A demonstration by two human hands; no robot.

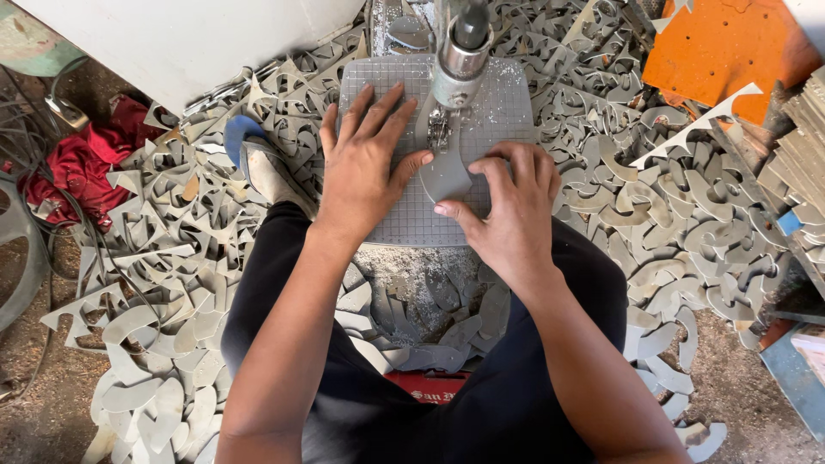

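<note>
A grey sole-shaped piece point(445, 174) lies on the gridded grey machine table point(507, 112), under the metal cutting head point(458, 53). My left hand point(365, 163) rests flat on the table, fingers spread, its thumb touching the piece's left edge. My right hand point(511, 206) grips the piece's right lower edge with bent fingers. Both forearms reach forward over my dark trousers point(430, 404).
Heaps of grey curved offcuts point(172, 258) cover the floor all around. A shoe with a blue sole point(258, 163) sits left of the table. An orange board point(730, 47) is at top right, red cloth point(82, 163) at left, stacked sheets point(803, 146) at right.
</note>
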